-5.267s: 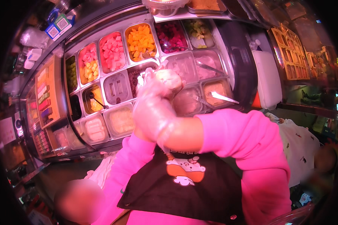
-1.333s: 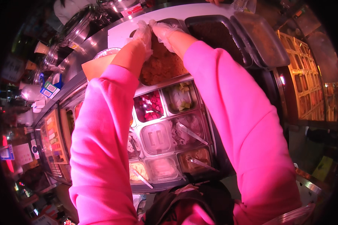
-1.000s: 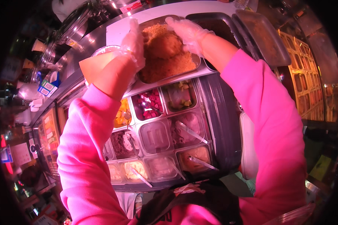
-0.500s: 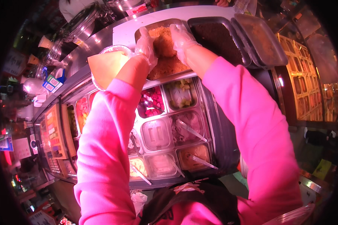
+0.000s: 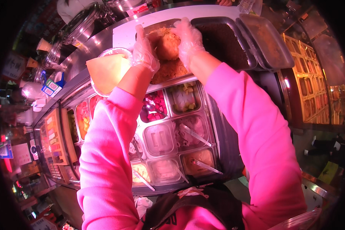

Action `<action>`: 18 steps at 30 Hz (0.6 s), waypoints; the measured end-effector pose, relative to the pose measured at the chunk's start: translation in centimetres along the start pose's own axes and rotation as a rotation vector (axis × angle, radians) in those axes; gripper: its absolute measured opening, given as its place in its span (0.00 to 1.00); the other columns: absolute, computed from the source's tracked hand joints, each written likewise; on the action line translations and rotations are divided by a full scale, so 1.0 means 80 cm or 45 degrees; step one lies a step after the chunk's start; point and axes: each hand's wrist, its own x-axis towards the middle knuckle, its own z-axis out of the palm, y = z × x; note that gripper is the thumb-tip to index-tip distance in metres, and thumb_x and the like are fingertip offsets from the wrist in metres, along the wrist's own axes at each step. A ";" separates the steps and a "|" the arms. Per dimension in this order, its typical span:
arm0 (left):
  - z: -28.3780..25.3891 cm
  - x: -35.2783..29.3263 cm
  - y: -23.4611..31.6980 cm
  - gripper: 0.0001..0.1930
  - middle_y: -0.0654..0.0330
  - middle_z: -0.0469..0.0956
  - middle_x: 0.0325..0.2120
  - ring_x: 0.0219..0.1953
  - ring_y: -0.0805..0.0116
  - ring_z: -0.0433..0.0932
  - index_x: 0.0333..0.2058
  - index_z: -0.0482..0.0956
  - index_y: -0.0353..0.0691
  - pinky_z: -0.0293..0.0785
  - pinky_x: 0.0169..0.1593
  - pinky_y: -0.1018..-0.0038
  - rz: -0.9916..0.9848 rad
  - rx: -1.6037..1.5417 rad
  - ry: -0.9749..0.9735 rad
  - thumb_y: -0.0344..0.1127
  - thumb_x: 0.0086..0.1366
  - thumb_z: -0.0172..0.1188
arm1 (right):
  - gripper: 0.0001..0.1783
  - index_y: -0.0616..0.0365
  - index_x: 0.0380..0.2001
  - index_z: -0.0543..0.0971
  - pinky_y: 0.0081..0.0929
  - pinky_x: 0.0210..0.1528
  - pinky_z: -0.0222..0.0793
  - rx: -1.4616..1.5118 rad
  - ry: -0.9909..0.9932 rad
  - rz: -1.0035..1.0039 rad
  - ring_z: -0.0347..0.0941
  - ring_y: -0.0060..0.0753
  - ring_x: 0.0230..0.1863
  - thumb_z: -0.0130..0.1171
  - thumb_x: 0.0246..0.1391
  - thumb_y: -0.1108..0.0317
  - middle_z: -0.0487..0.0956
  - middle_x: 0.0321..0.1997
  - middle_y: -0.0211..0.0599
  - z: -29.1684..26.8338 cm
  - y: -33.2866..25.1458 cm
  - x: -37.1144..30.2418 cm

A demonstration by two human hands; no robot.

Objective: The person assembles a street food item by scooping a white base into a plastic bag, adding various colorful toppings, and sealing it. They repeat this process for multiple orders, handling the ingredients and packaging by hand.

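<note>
A round, crumb-coated ball (image 5: 168,46) sits between my two hands over a metal tray of orange crumbs (image 5: 170,72). My left hand (image 5: 145,50), in a clear plastic glove, presses against the ball's left side. On the other side, my right hand (image 5: 189,40) is gloved the same way and cups the ball's right. The fingers of both hands point away from me, and those touching the ball are partly hidden. Close by my left wrist, a sheet of tan paper (image 5: 108,73) lies over a foil-rimmed round bowl (image 5: 94,85).
Right of the crumb tray stands a dark tray of dark crumbs (image 5: 222,42), then a lidded container (image 5: 266,40). Nearer me is a rack of metal pans with pink cubes (image 5: 154,107), green pieces (image 5: 184,97) and purple paste (image 5: 188,132). Several clear-handled spatulas (image 5: 197,135) lean in them.
Both hands have shifted slightly and the ball shows more plainly between them, seemingly lifted a little. The paper and bowl sit slightly further left in the picture.
</note>
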 end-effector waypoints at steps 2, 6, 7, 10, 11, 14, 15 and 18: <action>0.007 -0.009 -0.003 0.38 0.52 0.82 0.52 0.57 0.59 0.78 0.61 0.75 0.32 0.68 0.63 0.62 -0.058 -0.007 0.049 0.65 0.72 0.52 | 0.34 0.57 0.54 0.78 0.35 0.48 0.64 -0.136 0.095 0.212 0.68 0.30 0.42 0.57 0.58 0.39 0.80 0.47 0.36 -0.002 0.005 0.005; 0.020 -0.022 -0.010 0.39 0.53 0.78 0.60 0.63 0.58 0.73 0.64 0.74 0.38 0.66 0.66 0.56 -0.197 -0.014 0.238 0.67 0.74 0.46 | 0.34 0.59 0.51 0.79 0.32 0.56 0.66 -0.589 0.110 0.183 0.73 0.32 0.49 0.57 0.59 0.38 0.81 0.47 0.36 -0.008 0.015 0.013; 0.020 -0.022 -0.009 0.39 0.53 0.76 0.62 0.65 0.57 0.72 0.65 0.74 0.39 0.65 0.67 0.55 -0.253 -0.020 0.231 0.68 0.74 0.45 | 0.34 0.60 0.51 0.80 0.34 0.58 0.66 -0.440 0.060 0.128 0.74 0.34 0.50 0.57 0.59 0.38 0.81 0.47 0.37 -0.009 0.017 0.015; 0.016 -0.022 -0.007 0.40 0.52 0.75 0.62 0.63 0.57 0.73 0.65 0.72 0.37 0.70 0.64 0.63 -0.032 -0.340 0.238 0.69 0.73 0.50 | 0.30 0.56 0.48 0.80 0.35 0.44 0.67 0.104 0.004 -0.034 0.74 0.34 0.34 0.61 0.59 0.40 0.81 0.44 0.33 -0.008 0.026 0.018; 0.015 -0.021 -0.007 0.41 0.52 0.75 0.62 0.63 0.57 0.73 0.65 0.72 0.37 0.70 0.65 0.63 -0.022 -0.323 0.243 0.69 0.72 0.50 | 0.27 0.54 0.47 0.79 0.34 0.36 0.68 0.210 0.037 -0.117 0.74 0.34 0.26 0.63 0.58 0.41 0.80 0.43 0.31 -0.008 0.027 0.019; 0.014 -0.019 -0.009 0.41 0.51 0.75 0.61 0.61 0.57 0.74 0.64 0.72 0.36 0.70 0.66 0.63 -0.016 -0.244 0.309 0.70 0.72 0.50 | 0.31 0.56 0.47 0.80 0.32 0.18 0.57 -0.119 0.234 0.246 0.65 0.30 0.15 0.59 0.61 0.38 0.83 0.43 0.36 -0.004 0.032 0.020; 0.016 -0.019 -0.013 0.41 0.51 0.76 0.60 0.61 0.57 0.75 0.64 0.73 0.36 0.70 0.66 0.64 -0.055 -0.218 0.304 0.70 0.72 0.50 | 0.31 0.57 0.46 0.80 0.32 0.22 0.60 -0.136 0.217 0.296 0.68 0.31 0.19 0.58 0.61 0.37 0.83 0.42 0.36 -0.004 0.033 0.019; 0.015 -0.014 -0.013 0.38 0.52 0.76 0.60 0.59 0.57 0.75 0.63 0.74 0.36 0.70 0.65 0.63 -0.105 -0.323 0.145 0.67 0.73 0.50 | 0.32 0.58 0.46 0.80 0.33 0.36 0.69 0.139 0.092 0.010 0.74 0.34 0.33 0.57 0.60 0.36 0.82 0.39 0.37 -0.003 0.030 0.013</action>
